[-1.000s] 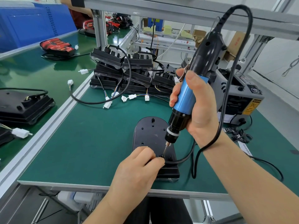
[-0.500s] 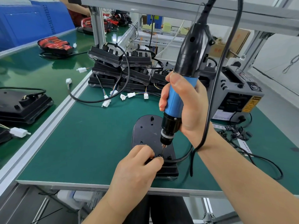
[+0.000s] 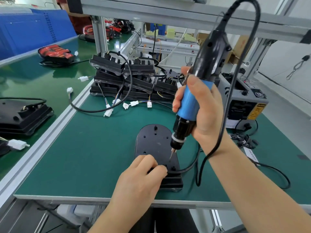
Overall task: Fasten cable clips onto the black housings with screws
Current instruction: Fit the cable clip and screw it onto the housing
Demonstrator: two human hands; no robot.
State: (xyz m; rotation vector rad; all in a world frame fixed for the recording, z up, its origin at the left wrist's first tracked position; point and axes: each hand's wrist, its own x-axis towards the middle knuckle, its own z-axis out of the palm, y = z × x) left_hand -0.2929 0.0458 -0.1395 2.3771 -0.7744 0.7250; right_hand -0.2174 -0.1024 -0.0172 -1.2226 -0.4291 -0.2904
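A black housing (image 3: 154, 140) lies flat on the green mat near the table's front edge, its cable (image 3: 188, 167) running out to the right. My left hand (image 3: 143, 175) rests on the housing's near end, fingertips pinching the small cable clip (image 3: 165, 166), which is mostly hidden. My right hand (image 3: 202, 111) grips the blue and black electric screwdriver (image 3: 190, 105). It is held nearly upright, and its bit tip hangs just above the clip, not touching it.
A pile of black housings (image 3: 131, 78) with white-plug cables sits behind. A grey machine (image 3: 245, 101) stands at the right, small black clips (image 3: 242, 140) in front of it. More housings (image 3: 21, 115) lie on the left bench. Aluminium frame posts rise behind.
The screwdriver has lifted off the clip and turned more upright. My left hand stays on the clip.
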